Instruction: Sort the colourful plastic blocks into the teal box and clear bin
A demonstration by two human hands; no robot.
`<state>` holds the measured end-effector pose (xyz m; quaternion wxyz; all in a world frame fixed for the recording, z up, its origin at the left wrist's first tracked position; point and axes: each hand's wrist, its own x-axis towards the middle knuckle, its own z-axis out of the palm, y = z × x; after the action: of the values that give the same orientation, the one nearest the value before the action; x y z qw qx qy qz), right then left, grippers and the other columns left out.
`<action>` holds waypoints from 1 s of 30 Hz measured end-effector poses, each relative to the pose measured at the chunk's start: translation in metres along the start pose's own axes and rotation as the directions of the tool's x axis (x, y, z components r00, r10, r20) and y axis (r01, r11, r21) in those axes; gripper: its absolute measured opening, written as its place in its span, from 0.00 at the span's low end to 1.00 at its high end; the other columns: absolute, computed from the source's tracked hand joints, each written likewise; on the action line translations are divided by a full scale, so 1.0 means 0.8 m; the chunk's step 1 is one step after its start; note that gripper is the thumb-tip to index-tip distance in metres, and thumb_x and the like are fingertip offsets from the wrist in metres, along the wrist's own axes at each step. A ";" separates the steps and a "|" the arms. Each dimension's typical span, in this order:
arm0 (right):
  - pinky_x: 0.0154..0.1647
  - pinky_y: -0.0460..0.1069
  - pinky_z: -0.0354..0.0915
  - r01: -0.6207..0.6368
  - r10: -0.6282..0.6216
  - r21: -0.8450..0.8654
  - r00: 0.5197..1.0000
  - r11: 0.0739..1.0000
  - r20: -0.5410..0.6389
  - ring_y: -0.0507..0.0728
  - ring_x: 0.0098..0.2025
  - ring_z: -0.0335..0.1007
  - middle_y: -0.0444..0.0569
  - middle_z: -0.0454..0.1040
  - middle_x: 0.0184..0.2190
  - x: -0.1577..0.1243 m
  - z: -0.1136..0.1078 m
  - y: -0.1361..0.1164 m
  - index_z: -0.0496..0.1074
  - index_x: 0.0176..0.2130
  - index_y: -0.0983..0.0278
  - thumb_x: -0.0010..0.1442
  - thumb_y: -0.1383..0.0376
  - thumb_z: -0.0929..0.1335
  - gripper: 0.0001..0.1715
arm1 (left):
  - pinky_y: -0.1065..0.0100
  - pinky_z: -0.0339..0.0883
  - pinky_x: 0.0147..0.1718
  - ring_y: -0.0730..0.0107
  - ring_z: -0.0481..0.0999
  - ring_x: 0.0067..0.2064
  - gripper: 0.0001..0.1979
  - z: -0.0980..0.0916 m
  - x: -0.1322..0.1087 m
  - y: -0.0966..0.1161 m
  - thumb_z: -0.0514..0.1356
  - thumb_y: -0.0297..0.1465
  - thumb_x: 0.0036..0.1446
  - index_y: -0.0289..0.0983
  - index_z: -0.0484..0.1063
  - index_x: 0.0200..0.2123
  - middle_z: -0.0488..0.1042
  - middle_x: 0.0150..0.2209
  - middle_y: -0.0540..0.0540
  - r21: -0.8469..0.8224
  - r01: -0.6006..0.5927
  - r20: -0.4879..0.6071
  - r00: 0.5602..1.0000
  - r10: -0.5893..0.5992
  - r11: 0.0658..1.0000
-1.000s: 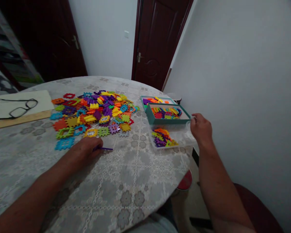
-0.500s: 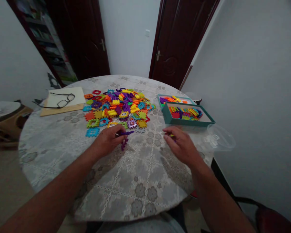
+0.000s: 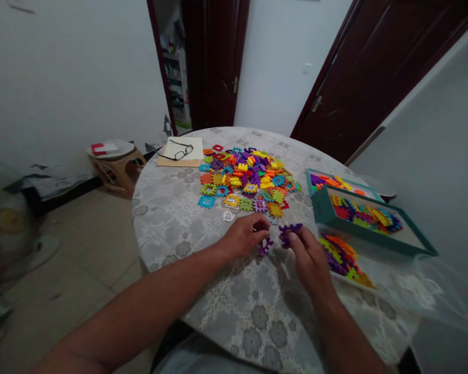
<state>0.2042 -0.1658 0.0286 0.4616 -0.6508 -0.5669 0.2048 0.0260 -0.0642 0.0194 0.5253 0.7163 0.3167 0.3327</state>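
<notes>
My left hand (image 3: 245, 235) is curled over the near side of the table, its fingers closed on a purple notched frame piece (image 3: 265, 246) that hangs below the fingertips. Just to the right, my right hand (image 3: 312, 255) pinches a darker purple notched square building block (image 3: 289, 234) between thumb and fingers. The two purple pieces are close but apart. Beyond my hands lies a heap of colourful interlocking plastic blocks (image 3: 253, 174), with flatter squares along its near edge. A small white card (image 3: 229, 216) lies beside my left hand.
On the right stand a green-edged box of blocks (image 3: 374, 231) and another box (image 3: 343, 182) behind it. A clear bag or tray with sorted blocks (image 3: 341, 257) lies by my right forearm. Black glasses (image 3: 180, 153) rest on a board at the far left.
The view has turned left, so the table appears farther right. My hands have come closer together. The right hand now shows a dark purple square, and the left no longer shows the flat purple piece.
</notes>
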 end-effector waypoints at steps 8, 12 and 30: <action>0.30 0.50 0.61 -0.009 0.017 -0.091 0.995 0.996 0.094 0.57 0.29 0.67 0.44 0.72 0.26 -0.004 0.021 0.008 0.68 0.32 0.58 0.69 0.49 0.68 0.19 | 0.63 0.72 0.45 0.66 0.77 0.40 0.05 0.014 -0.006 -0.003 0.66 0.35 0.60 0.41 0.76 0.39 0.78 0.37 0.48 -0.094 -0.004 -0.191 0.981 -0.014 0.996; 0.31 0.51 0.69 -0.046 0.034 0.142 0.996 0.989 0.083 0.60 0.33 0.74 0.48 0.78 0.33 -0.003 0.027 0.014 0.73 0.43 0.58 0.66 0.48 0.71 0.17 | 0.63 0.73 0.45 0.65 0.77 0.40 0.06 0.014 -0.007 0.002 0.64 0.36 0.63 0.41 0.76 0.40 0.79 0.37 0.48 -0.065 -0.032 -0.133 0.991 0.023 0.997; 0.48 0.62 0.69 -0.278 -0.046 -0.567 0.871 0.775 -0.490 0.71 0.46 0.76 0.61 0.79 0.51 0.012 -0.100 0.062 0.73 0.62 0.63 0.60 0.56 0.65 0.33 | 0.55 0.69 0.48 0.45 0.76 0.53 0.14 -0.114 0.007 -0.033 0.66 0.35 0.60 0.38 0.77 0.48 0.76 0.51 0.35 0.840 0.168 -0.090 0.981 -0.173 0.516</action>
<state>0.2971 -0.1828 0.0286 0.3322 -0.8302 -0.4280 -0.1312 -0.0476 -0.0039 0.0157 0.1456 0.8466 0.5050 0.0838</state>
